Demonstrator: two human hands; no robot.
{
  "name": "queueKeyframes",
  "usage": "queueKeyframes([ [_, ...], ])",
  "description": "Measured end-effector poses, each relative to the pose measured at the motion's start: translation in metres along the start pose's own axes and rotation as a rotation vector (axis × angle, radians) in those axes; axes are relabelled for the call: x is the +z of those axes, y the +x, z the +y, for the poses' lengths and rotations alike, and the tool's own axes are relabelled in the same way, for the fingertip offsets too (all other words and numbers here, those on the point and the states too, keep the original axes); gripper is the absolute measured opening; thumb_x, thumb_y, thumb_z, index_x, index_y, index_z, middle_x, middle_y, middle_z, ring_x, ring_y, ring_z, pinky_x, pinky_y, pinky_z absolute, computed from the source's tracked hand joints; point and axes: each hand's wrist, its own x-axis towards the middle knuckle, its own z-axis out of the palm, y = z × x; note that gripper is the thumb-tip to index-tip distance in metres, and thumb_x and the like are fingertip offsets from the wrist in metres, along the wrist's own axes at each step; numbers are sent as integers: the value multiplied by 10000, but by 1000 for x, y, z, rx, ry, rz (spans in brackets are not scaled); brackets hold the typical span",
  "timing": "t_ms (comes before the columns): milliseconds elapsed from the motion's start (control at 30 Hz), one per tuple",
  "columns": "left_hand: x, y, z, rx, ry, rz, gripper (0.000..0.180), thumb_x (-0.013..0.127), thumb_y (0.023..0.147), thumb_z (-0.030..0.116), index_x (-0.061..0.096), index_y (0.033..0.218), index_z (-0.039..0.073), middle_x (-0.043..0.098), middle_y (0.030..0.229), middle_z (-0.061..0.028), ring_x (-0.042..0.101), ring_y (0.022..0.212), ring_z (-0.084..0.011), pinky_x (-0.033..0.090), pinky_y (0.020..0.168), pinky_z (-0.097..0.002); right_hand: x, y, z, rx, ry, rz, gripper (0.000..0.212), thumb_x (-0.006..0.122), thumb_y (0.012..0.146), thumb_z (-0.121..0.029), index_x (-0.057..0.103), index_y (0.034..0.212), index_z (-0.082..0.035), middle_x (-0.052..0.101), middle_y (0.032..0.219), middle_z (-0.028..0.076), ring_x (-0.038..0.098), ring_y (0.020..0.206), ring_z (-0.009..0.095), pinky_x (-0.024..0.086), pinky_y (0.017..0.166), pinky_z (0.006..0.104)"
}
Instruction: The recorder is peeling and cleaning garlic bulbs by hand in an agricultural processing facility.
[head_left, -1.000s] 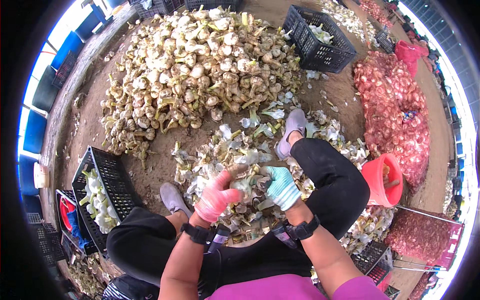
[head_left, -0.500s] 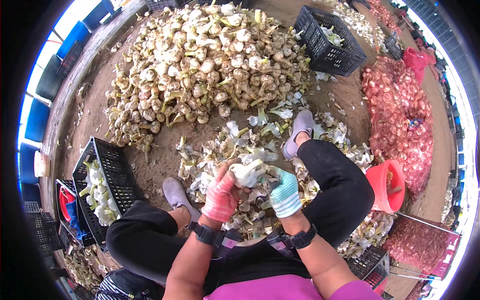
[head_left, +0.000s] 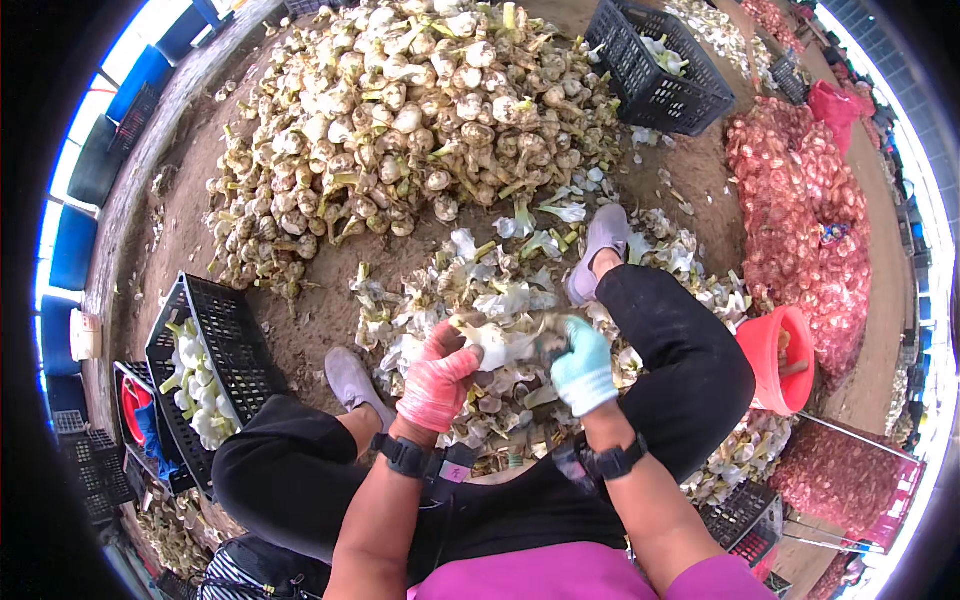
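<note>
A white garlic bulb (head_left: 492, 343) with a short stem is gripped in my left hand (head_left: 438, 380), which wears a pink-red glove. Just right of the bulb is my right hand (head_left: 582, 370), in a teal and white striped glove. Its fingers are curled and somewhat blurred, and what they hold, if anything, is hidden. Below both hands, peeled garlic skins and stem bits (head_left: 470, 275) litter the ground between my feet. Farther off rises a big heap of unpeeled garlic bulbs (head_left: 400, 130).
At my left a tilted black crate (head_left: 240, 340) contains cleaned white garlic (head_left: 200, 385). Another black crate (head_left: 660, 85) stands beyond the heap's right side. By my right knee is a red bucket (head_left: 765, 365), near red mesh sacks of garlic (head_left: 800, 230).
My right hand has moved off the bulb, a little to the right, and its fingers have curled in. The bulb has turned in my left hand, its stem now pointing left.
</note>
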Motion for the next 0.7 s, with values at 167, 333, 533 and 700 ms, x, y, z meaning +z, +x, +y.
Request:
queueKeyframes([
  [167, 12, -2, 2, 27, -20, -74, 495, 646, 728, 157, 455, 1156, -2, 567, 1028, -81, 573, 871, -165, 477, 647, -246, -11, 21, 34, -444, -529, 331, 183, 490, 772, -23, 550, 945, -10, 581, 779, 40, 516, 610, 81, 410, 516, 179],
  [333, -1, -3, 2, -10, 227, -91, 357, 551, 780, 76, 505, 1131, 28, 512, 1076, -25, 490, 951, -129, 387, 829, -248, -7, -2, -17, -319, 63, -266, 257, 500, 736, 7, 567, 984, -2, 604, 805, 88, 559, 631, 164, 425, 531, 208],
  [533, -11, 1, 1, -32, 244, -82, 366, 612, 776, 167, 515, 1085, -3, 590, 931, -53, 571, 806, -146, 463, 665, -269, -7, 1, 5, -120, 214, -250, 193, 543, 718, -32, 590, 893, 34, 598, 712, 160, 571, 604, 207, 438, 547, 278],
  [700, 2, 0, 0, 39, 257, -35, 417, 636, 752, 197, 490, 1103, 26, 563, 975, -52, 551, 799, -129, 457, 662, -237, -1, -11, -8, -136, 61, -190, 172, 597, 692, -116, 570, 799, 16, 575, 703, 188, 558, 607, 292, 438, 559, 344],
])
